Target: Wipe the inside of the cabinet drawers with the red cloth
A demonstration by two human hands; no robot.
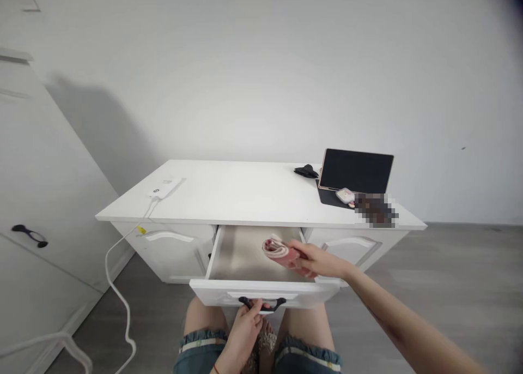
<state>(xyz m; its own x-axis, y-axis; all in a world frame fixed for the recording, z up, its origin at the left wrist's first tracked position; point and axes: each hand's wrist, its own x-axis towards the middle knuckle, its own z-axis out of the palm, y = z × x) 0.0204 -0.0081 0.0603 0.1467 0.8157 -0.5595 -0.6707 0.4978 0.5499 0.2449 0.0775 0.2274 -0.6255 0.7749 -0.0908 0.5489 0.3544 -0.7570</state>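
A white desk (245, 194) stands against the wall with its middle drawer (241, 257) pulled open. My left hand (243, 333) has its fingers curled round the drawer's black handle (261, 304). My right hand (314, 259) reaches over the drawer's right side and grips a folded pink and white cloth item (280, 250), held just above the drawer's bare bottom. My knees in denim shorts show below the drawer front.
On the desktop lie a white power strip (165, 188) with a cable trailing to the floor, a black clip (306, 171), a propped tablet (355, 172) and a small earbud case (345, 195). A white cabinet (36, 199) stands at the left.
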